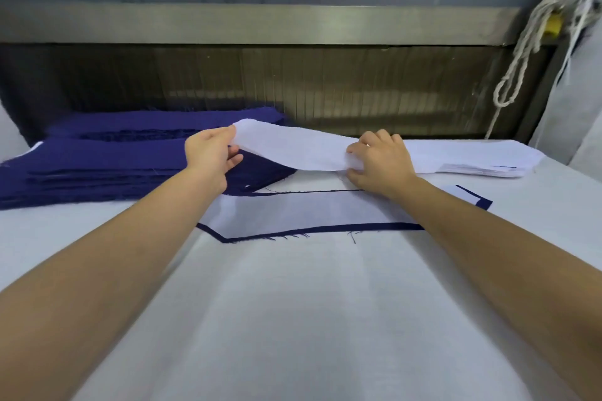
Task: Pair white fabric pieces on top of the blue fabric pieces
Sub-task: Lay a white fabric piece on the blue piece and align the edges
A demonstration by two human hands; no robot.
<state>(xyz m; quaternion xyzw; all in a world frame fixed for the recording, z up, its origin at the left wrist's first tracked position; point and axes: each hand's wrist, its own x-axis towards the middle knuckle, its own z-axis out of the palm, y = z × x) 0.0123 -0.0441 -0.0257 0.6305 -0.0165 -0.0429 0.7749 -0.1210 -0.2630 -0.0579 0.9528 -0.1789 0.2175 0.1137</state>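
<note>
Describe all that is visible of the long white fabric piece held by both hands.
The long white fabric piece is thin, plain and limp, like light interfacing cloth. It is lifted off the table and sags in the middle. The left hand pinches its rounded left end above the stack of dark blue fabric pieces; the right hand grips its near edge. Beyond that hand it blends into the stack of white pieces, so its right end cannot be told.

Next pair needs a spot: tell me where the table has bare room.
Bare: the near stretch of the table, this side of the finished pair, between the forearms. Crowded: the far edge, blue stack at left, white stack at right, left hand and right hand holding a white piece between them.
</note>
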